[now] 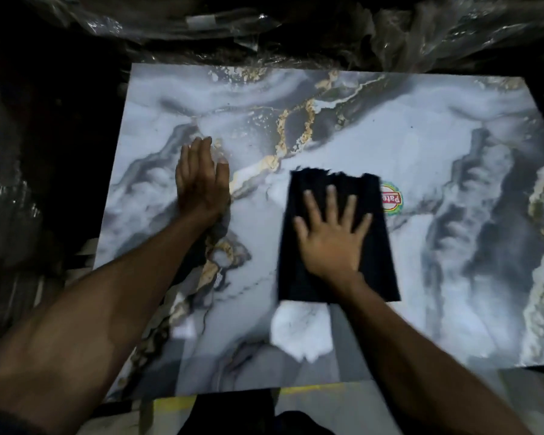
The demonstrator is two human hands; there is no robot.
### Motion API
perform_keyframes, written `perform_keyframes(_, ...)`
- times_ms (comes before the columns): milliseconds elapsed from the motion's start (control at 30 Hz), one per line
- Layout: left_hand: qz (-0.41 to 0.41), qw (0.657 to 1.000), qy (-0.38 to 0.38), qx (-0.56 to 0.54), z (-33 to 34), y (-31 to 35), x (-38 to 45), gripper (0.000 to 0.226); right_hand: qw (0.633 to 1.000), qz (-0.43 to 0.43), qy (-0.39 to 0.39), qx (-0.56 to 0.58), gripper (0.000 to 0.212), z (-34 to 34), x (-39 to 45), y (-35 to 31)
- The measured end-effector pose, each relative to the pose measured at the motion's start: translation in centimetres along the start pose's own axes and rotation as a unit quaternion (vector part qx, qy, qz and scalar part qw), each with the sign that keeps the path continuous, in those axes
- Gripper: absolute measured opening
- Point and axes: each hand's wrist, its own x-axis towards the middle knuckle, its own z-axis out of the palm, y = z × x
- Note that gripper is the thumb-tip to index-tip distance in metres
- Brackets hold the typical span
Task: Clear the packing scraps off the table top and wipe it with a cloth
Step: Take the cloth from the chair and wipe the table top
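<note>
Marble table top (390, 136): right hand (330, 240) splayed on cloth (374, 262), left hand (201, 180) flat.

The table (405, 146) has a glossy marble-look top, pale grey-white with dark smoky swirls and gold veins, and fills most of the view. A dark cloth (374, 265), folded into a flat rectangle with a frayed far edge, lies on it right of centre. A round red, green and white sticker (393, 200) sits on the surface, partly hidden under the cloth's far right corner.
</note>
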Motion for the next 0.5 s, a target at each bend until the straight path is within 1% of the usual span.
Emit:
perform_keyframes(100, 0.002, 0.999, -0.032, 0.031, -1.8, -1.7, -3.7, 0.057, 0.995, -0.094, 0.023, 0.007, 0.06, 1.9, -7.5, -3.5)
perform_keyframes(167, 0.021, 0.995, -0.041, 0.087, -3.3, -3.7, -6.2, 0.06, 0.991, -0.134, 0.023, 0.003, 0.059, 3.0, -12.3, -2.4)
perform_keyframes(200, 0.03, 0.992, -0.043, 0.116, -4.2, -4.9, -7.4, 0.061, 0.991, -0.135, 0.02, 0.0, 0.06, 3.4, -14.4, -0.8)
perform_keyframes(267, 0.026, 0.985, -0.041, 0.165, -6.0, -7.1, -9.6, 0.061, 0.995, -0.093, 0.018, -0.002, 0.063, 3.7, -17.0, 3.2)
perform_keyframes(333, -0.012, 0.98, -0.049, 0.192, -7.8, -8.9, -11.5, 0.059, 1.0, -0.006, 0.015, -0.005, 0.067, 3.4, -17.1, 7.6)
perform_keyframes(400, -0.055, 0.976, -0.045, 0.206, -9.5, -10.4, -13.0, 0.056, 0.997, 0.081, -0.004, 0.012, 0.071, 2.4, -15.3, 10.9)
perform_keyframes(467, -0.083, 0.975, -0.048, 0.201, -10.5, -11.5, -14.1, 0.058, 0.992, 0.124, -0.024, 0.033, 0.07, 1.6, -12.6, 12.0)
perform_keyframes(500, -0.089, 0.974, -0.052, 0.202, -10.7, -11.9, -14.5, 0.06, 0.99, 0.132, -0.023, 0.041, 0.068, 1.1, -11.2, 11.4)
